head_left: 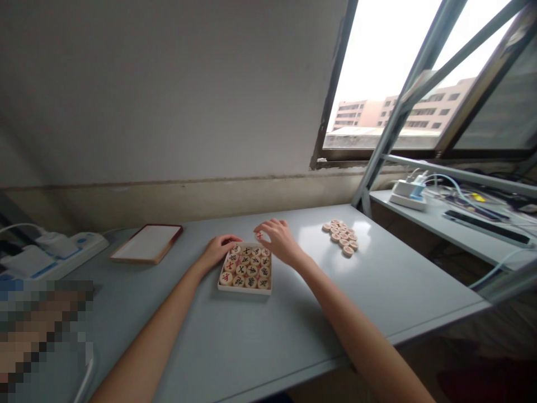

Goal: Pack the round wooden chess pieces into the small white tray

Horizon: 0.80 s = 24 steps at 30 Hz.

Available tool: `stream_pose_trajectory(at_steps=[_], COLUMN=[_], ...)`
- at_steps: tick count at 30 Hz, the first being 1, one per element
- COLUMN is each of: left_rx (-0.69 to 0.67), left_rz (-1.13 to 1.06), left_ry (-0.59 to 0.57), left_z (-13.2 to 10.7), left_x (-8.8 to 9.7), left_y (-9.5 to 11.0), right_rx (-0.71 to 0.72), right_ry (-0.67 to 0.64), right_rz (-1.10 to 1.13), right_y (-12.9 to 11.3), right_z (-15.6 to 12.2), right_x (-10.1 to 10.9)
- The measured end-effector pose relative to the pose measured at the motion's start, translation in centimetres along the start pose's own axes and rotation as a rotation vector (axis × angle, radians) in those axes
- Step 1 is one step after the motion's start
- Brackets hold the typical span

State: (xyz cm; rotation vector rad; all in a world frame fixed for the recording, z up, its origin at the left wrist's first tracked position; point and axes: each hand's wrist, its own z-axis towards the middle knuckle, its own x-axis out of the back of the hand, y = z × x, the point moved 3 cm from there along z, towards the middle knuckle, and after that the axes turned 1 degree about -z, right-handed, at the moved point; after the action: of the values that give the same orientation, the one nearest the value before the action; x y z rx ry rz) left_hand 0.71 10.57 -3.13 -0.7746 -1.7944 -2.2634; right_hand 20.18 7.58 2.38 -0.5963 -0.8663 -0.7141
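Note:
A white open box (245, 290) stands on the desk, with rows of round wooden Chinese chess pieces (251, 270) in it, marked in red or black. My left hand (218, 249) grips the box at its far left corner, its fingers bent round the back edge. Above the far right corner, my right hand (279, 239) pinches a single Chinese chess piece (259, 235) with a red character between thumb and fingers. More Chinese chess pieces (342, 235) lie in a loose cluster on the desk to the right; their markings are too small to read.
A box lid (146, 244) with a red-brown rim lies at the back left. Beside it is a power strip (62, 254) with plugs. A metal post (388, 134) rises at the desk's back right corner. Another desk (436, 215) on the right holds cables and a charger.

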Motion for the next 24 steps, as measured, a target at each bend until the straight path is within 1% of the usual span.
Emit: stream_pose_trajectory(at_steps=[2,4,8,10,12,14,15,17,19,21,23,24], left_rx=[0.01,0.018,0.027,0.021,0.019,0.024,0.026,0.021,0.007,-0.009,-0.021,-0.022], left_rz=[0.002,0.0,-0.007,-0.009,-0.015,-0.021,-0.021,-0.014,-0.007,-0.008,-0.019,-0.023], left_ry=[-0.005,0.001,0.015,0.019,0.016,0.015,0.018,0.021,0.023,0.036,0.053,0.06], left_z=[0.0,0.1,0.0,-0.1,-0.2,-0.3,-0.3,-0.2,-0.2,-0.1,-0.1,-0.1], left_x=[0.0,0.0,0.0,0.0,0.0,-0.1,-0.1,-0.1,-0.1,-0.1,-0.2,-0.2], left_y=[-0.2,-0.3,-0.3,-0.1,0.1,0.2,0.2,0.1,0.1,0.0,-0.1,-0.1], right_rx=[-0.041,-0.124,-0.365,-0.447,-0.452,-0.393,-0.341,-0.213,-0.013,0.178,0.273,0.287], right_ry=[0.029,0.021,-0.124,-0.141,-0.094,-0.028,-0.004,0.011,-0.063,-0.158,-0.187,-0.186], right_rz=[-0.151,-0.271,-0.446,-0.497,-0.465,-0.354,-0.275,-0.099,0.092,0.188,0.188,0.169], right_y=[2.2,5.0,10.6,12.3,12.5,11.0,9.7,6.0,1.4,-2.9,-5.8,-6.7], right_z=[-0.3,-1.2,-4.1,-5.2,-5.2,-4.2,-3.5,-2.0,-1.1,-0.9,-1.3,-1.5], right_x=[1.0,1.9,3.5,4.4,4.9,4.6,4.1,2.7,0.9,-0.8,-1.8,-2.0])
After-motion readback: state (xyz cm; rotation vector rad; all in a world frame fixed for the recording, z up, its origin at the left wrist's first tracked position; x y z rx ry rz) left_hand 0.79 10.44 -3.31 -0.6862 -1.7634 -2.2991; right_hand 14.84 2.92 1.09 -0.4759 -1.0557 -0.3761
